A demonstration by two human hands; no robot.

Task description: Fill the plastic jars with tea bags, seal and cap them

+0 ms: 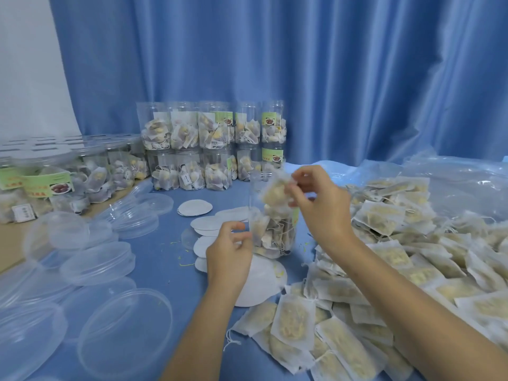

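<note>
Fingers of our right hand [310, 193] pinch a tea bag [275, 188] over the jar [272, 232]; our left hand [228, 251], loosely curled, hides the jar's left wall.

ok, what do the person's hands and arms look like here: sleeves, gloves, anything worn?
Both are bare. The left hand and right hand wear no gloves, and no rings, watch or bands show. Both forearms are uncovered right down to the bottom edge of the head view, so no sleeve is visible. No markings or cables.
</note>
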